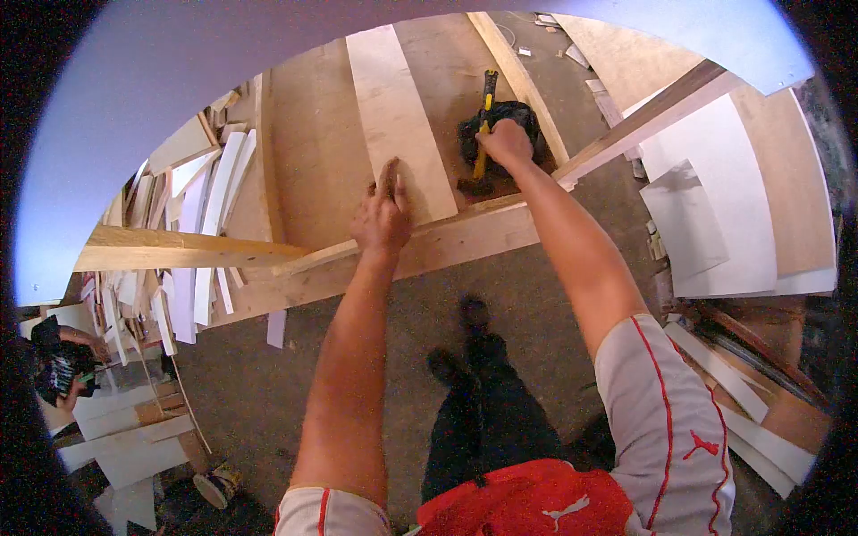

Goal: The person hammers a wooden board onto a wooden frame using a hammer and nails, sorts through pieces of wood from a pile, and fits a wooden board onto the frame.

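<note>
The person's right hand (508, 145) is holding a yellow-and-black hammer (480, 163) by its shaft, this grip standing narrow around it. The hammer is sitting over a brown wooden panel (308, 134) edged with pale timber, its dark head pointing toward the person, just beside a crumpled black bundle (523, 112). The left hand (382, 216) is resting on the near end of a long, pale, flat wooden board (393, 89), its grip standing loosely spread. Narrow white and pale strips (212, 210) are lying heaped on the person's left.
</note>
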The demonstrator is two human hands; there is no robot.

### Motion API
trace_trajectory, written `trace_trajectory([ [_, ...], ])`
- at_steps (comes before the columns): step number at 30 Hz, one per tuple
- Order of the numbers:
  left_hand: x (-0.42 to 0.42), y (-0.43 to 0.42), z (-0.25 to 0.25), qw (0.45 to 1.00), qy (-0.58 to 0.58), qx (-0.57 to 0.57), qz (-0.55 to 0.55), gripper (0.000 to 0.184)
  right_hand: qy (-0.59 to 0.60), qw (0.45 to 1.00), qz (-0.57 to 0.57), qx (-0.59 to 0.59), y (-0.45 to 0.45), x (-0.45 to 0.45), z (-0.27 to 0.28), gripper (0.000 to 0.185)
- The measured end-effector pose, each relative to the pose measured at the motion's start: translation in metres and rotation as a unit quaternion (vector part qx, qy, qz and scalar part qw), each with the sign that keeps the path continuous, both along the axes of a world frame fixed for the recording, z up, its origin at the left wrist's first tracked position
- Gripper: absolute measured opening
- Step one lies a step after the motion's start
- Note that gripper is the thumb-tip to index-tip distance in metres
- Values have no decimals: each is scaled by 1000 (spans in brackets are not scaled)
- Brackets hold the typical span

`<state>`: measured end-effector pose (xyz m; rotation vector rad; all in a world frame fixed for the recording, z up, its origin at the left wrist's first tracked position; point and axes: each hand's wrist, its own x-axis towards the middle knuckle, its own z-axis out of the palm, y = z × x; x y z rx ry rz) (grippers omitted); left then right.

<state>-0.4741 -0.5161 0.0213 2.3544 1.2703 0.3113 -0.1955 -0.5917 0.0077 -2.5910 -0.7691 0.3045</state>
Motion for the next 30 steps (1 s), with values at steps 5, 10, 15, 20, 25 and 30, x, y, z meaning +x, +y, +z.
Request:
trace_trajectory([
  [5, 3, -1, 9, 1000, -8, -16, 6, 46, 2, 998, 32, 50, 8, -10, 13, 50],
  [10, 3, 3, -2, 1000, -11, -16, 4, 46, 20, 992, 96, 77, 37, -20, -5, 54],
  [15, 5, 0, 8, 1000, 17, -11, 17, 46, 58, 974, 153, 158, 41, -11, -12, 40],
  [20, 2, 8, -28, 999, -37, 23, -7, 46, 5, 995, 87, 41, 10, 12, 28, 41],
  [25, 3, 1, -3, 1000, -12, -13, 9, 47, 32, 980, 150, -126, -8, -21, 46, 46],
  [30, -3, 14, -42, 997, -39, 55, -28, 47, -32, 983, 145, -110, -18, -18, 18, 25],
])
